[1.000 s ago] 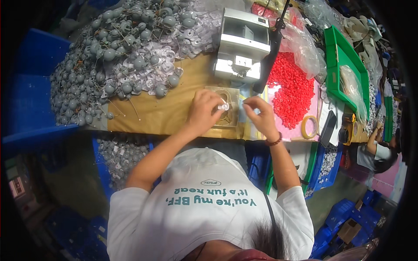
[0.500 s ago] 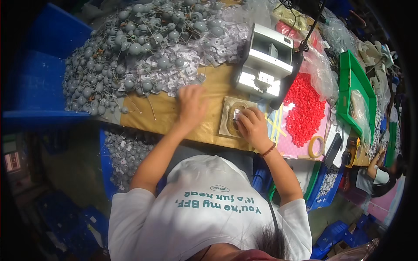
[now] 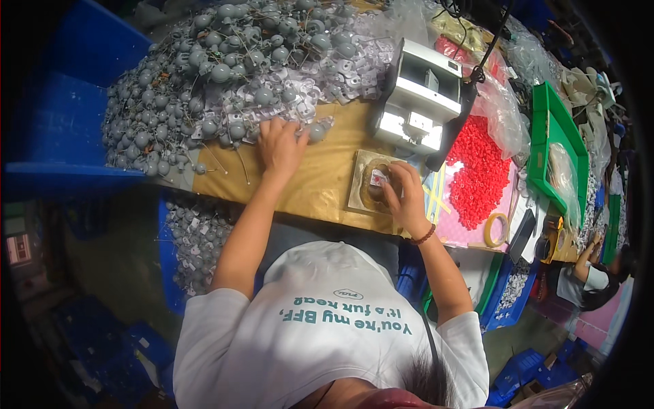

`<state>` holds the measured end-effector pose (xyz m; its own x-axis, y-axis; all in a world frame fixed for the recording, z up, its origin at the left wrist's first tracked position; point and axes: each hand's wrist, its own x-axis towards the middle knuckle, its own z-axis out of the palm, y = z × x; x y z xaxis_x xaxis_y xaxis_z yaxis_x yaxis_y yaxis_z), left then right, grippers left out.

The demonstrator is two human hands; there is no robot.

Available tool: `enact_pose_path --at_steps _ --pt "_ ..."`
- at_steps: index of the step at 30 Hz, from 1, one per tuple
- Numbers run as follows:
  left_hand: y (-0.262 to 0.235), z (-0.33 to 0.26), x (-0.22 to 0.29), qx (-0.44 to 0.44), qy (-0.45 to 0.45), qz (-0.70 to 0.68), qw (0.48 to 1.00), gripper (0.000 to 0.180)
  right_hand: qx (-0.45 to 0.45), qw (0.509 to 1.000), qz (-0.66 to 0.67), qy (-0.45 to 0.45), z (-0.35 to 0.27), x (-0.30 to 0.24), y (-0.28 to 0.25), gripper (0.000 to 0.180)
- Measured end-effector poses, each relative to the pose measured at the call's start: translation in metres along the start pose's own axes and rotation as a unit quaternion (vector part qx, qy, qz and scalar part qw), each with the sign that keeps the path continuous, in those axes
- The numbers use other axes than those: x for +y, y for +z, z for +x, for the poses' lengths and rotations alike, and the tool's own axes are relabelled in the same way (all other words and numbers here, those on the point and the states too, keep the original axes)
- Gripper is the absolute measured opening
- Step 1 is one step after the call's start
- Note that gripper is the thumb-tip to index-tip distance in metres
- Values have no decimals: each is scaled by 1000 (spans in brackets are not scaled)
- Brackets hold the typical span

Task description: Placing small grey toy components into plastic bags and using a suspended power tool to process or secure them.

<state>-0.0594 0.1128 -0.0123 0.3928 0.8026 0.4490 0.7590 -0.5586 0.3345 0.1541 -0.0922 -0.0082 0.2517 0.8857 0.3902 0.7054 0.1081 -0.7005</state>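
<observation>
— What moved since a second ago?
— The left hand (image 3: 279, 146) left the middle of the frame and now lies spread at the edge of the grey ball pile (image 3: 225, 75), upper left.
— And the right hand (image 3: 402, 194)?
— It dropped onto the small brown pad (image 3: 368, 184), fingers pressing a small piece.

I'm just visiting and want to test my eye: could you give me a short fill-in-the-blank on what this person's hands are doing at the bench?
1. The left hand reaches into the heap of ____ round parts.
2. The right hand presses a small piece on a ____-coloured pad.
3. Right of the pad lies a pile of ____ beads.
4. The tray at the far right is ____.

Missing words: grey; tan; red; green
</observation>
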Motion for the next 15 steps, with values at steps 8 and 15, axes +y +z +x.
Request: enact_pose_path --at_steps 8,15 --pt "-29 23 26 -52 -96 -446 888 11 5 997 68 26 17 -18 -8 25" --pt "-38 22 40 -229 -256 -586 734 16 4 995 102 -20 53 -45 6 19"
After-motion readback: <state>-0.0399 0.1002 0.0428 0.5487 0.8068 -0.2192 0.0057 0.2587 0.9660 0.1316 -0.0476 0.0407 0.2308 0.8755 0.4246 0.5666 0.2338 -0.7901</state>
